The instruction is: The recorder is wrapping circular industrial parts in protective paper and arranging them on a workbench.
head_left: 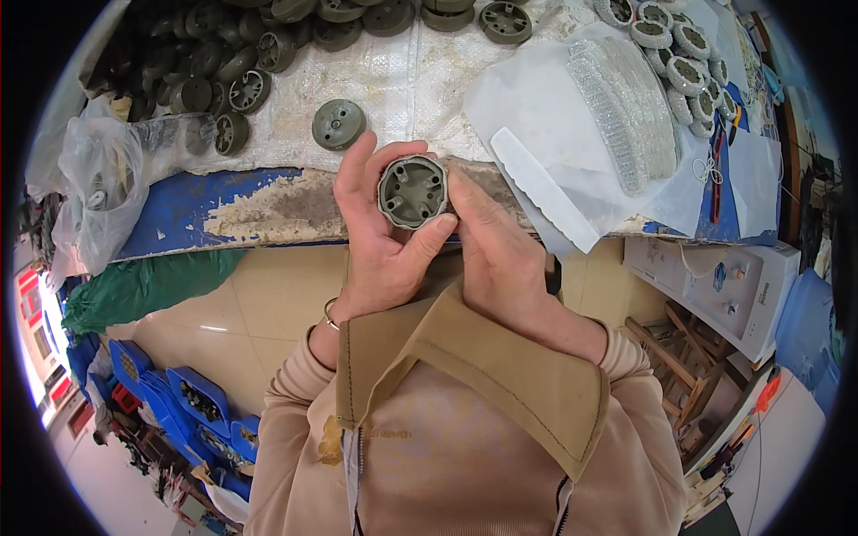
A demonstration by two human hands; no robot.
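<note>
A round, hollow grey-green cap (413,191) with several small posts inside is held between my two hands, its open side facing up. A pale, wavy-edged band shows around its rim. My left hand (382,255) curls around its left side, with the thumb at the lower edge. On the opposite side, the fingers and thumb of my right hand (500,246) press against the rim. Just beyond my left fingertips a similar bare cap (339,124) lies on the white woven sheet (384,76).
A heap of dark caps (268,54) fills the far left. Glittering mesh strips (621,107) lie on white film at right, beside several caps with sparkling bands (688,76). A white strip (545,189) sits near the table's edge. Blue bins (192,393) stand below left.
</note>
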